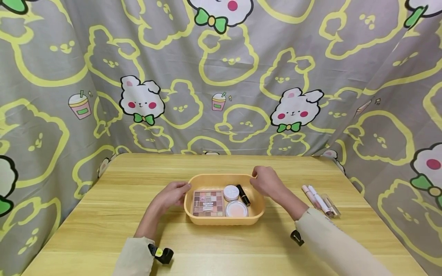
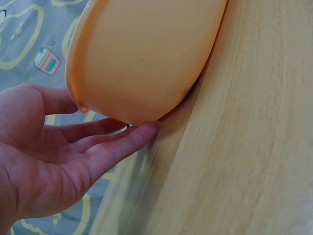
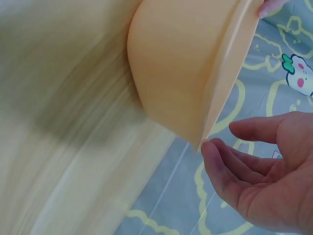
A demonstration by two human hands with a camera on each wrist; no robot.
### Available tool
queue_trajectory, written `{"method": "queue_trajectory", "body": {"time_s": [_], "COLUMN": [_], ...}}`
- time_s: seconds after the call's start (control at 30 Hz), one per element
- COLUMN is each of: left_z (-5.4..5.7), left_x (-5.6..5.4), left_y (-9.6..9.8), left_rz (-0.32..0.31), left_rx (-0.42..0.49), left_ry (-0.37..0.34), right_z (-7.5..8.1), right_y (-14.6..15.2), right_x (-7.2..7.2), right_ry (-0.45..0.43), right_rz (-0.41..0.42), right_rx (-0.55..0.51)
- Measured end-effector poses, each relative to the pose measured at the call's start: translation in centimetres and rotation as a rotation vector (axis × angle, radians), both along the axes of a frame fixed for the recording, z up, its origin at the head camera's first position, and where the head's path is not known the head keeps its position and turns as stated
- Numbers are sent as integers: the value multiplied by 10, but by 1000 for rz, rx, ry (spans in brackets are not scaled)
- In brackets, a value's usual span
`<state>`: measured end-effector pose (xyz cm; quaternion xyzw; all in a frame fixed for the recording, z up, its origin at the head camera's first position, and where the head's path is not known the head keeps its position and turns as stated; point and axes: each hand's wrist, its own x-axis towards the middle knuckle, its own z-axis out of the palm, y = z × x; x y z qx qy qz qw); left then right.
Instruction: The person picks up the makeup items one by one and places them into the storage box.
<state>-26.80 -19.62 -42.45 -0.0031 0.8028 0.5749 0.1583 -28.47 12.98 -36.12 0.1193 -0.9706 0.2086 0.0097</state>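
Note:
A pale orange plastic basket (image 1: 226,221) sits on the wooden table in the head view. Inside lie an eyeshadow palette (image 1: 208,203), a round white compact (image 1: 231,193), a second round compact with a clear lid (image 1: 236,209) and a black lipstick tube (image 1: 243,195). My left hand (image 1: 173,193) holds the basket's left end, thumb at the rim and fingers against the outer wall in the left wrist view. At the right rear corner is my right hand (image 1: 267,181); its fingertips (image 3: 209,147) meet the rim while the thumb stays apart, relaxed, in the right wrist view.
Several slim makeup tubes (image 1: 319,201) lie side by side on the table (image 1: 221,249), right of the basket beyond my right forearm. A grey curtain (image 1: 241,57) with yellow outlines and white rabbits hangs along the back and both sides.

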Motion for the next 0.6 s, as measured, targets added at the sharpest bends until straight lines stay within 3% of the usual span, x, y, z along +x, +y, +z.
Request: {"method": "queue_trajectory", "body": {"time_s": [0.6], "left_z": [-1], "left_x": [1], "left_y": [0], "left_rz": [-1], "left_rx": [-3], "left_ry": [4], "right_z": [-8], "right_y": [34], "right_x": [-1], "right_ry": [-10], "right_rz": [-42], "right_rx": [-21]}}
